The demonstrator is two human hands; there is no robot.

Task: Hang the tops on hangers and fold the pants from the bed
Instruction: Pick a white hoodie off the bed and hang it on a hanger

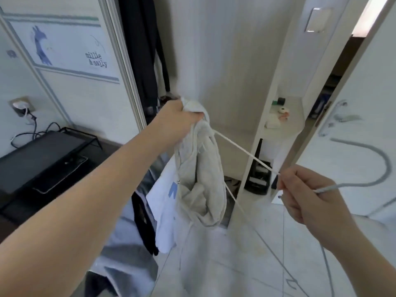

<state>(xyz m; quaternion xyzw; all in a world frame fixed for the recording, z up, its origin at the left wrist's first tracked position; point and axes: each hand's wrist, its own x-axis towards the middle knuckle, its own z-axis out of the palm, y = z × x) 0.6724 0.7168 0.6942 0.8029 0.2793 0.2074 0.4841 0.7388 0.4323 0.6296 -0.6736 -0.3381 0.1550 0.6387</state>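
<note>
Left hand [182,116] is clenching the grey top [201,179], bunched, mid-air in front of the wardrobe [214,61]. Right hand [306,196] is gripping the hanger [246,155] near its neck, one arm poking into the fabric. Advice: loosen the bunch, find the neck opening, and feed that arm to the shoulder, not into a sleeve.

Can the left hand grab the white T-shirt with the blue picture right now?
Probably not yet. The left hand is full, gripping the bunched grey top, which hangs in front of the white T-shirt. It would have to let go first.
</note>
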